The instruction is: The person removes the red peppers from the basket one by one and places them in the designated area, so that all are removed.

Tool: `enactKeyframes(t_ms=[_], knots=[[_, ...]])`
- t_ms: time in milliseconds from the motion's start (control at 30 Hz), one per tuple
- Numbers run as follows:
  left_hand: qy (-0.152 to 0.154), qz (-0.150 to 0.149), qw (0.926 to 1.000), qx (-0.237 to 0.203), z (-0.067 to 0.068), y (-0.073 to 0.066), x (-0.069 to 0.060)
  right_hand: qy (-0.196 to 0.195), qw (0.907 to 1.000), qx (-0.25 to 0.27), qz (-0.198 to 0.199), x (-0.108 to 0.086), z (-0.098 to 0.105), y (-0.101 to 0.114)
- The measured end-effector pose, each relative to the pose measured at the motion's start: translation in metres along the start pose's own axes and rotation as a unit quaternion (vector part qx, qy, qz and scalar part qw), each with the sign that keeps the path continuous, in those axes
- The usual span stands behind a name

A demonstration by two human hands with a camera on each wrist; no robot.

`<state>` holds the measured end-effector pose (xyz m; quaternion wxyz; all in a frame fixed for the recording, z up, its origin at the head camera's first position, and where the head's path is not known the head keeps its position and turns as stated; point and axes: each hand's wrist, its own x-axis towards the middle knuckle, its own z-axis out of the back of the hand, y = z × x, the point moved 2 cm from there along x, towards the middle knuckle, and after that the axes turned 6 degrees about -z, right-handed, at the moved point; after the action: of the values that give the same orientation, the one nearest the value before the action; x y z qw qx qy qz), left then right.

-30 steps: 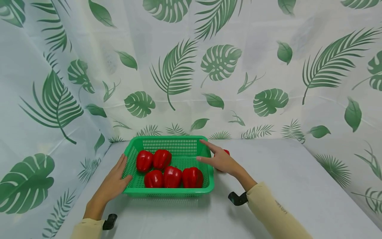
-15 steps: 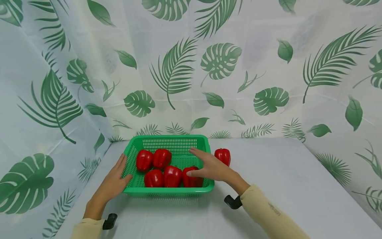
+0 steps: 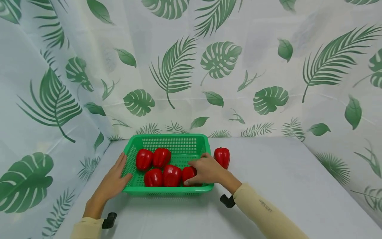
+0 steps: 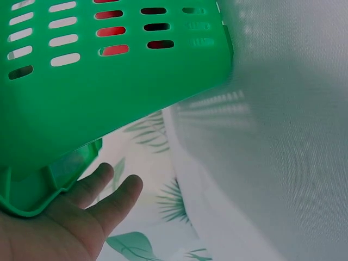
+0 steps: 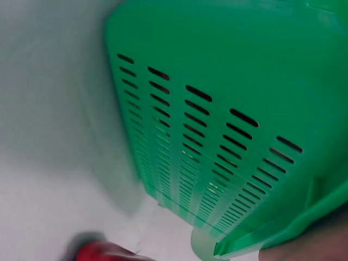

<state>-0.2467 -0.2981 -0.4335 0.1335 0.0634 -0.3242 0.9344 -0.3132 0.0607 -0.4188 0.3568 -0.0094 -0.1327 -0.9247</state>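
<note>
A green plastic basket with slotted walls holds several red bell peppers. My left hand rests on its left rim with the fingers straight, the thumb over the inner side. In the left wrist view two fingers stretch past the rim. Inside the basket's front right corner my right hand holds a bell pepper, thumb at its front and bent fingers over its back; the hand covers much of it. Left of that one lies another pepper. The right wrist view shows mostly the basket's outer wall.
One more red bell pepper stands on the white table, just outside the basket's right side. A leaf-printed curtain hangs behind the table and along both sides.
My right hand has moved left and down from the basket's right rim onto the front right pepper, its fingers bending round it. The pepper outside has come into full view. The left hand stays put.
</note>
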Motion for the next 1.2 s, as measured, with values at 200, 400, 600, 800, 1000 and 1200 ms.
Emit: enactKeyframes(t_ms=[200,400,600,800,1000,1200], knots=[[-0.001,-0.002,1.0,0.003,0.0,0.0,0.0,-0.009,0.9999,-0.011,-0.008,0.001,-0.004,0.001],[-0.001,0.002,1.0,0.0,-0.001,0.0,-0.001,-0.026,0.9993,0.022,-0.016,-0.001,-0.004,0.0],[-0.001,0.004,1.0,-0.004,0.0,0.0,-0.002,-0.04,0.9947,0.083,-0.044,-0.005,-0.004,-0.002],[-0.003,0.004,0.9999,-0.009,0.001,0.0,-0.001,-0.044,0.9823,0.164,-0.079,-0.008,-0.003,-0.006],[-0.005,0.002,1.0,-0.007,0.0,-0.001,-0.001,-0.029,0.9633,0.246,-0.102,-0.01,0.0,-0.01],[-0.001,0.005,1.0,-0.004,0.001,-0.004,-0.001,-0.018,0.9447,0.32,-0.069,-0.011,0.003,-0.015]])
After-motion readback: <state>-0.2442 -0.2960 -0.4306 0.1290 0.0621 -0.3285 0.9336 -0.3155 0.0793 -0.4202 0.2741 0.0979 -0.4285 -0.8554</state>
